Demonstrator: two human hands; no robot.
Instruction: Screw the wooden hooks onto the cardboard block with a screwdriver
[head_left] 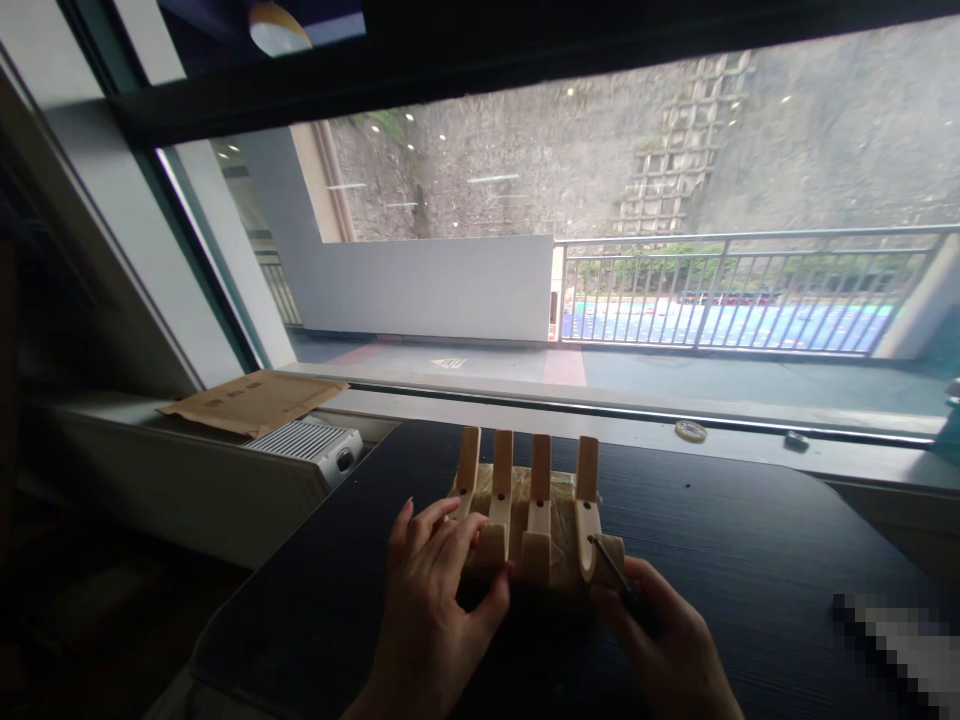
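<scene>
Several pale wooden hooks (540, 470), each with an upright prong and dark holes, stand in a row against a block wrapped in clear tape (564, 535) on the dark table. My left hand (442, 570) closes around the lower left hooks, thumb on the near side and fingers over the top; its grip partly hides them. In my right hand (660, 620) is a screwdriver (615, 568) with a thin metal shaft and dark handle. Its tip meets the lower hole of the rightmost hook (588, 520). My right fingers mostly cover the handle.
The black table (720, 540) stands beneath a large window. On the sill lie a roll of tape (691, 431) and a small dark object (796, 440). To the left, a brown envelope (259, 400) rests by a white vented unit (319, 445). A pixelated patch covers the right edge.
</scene>
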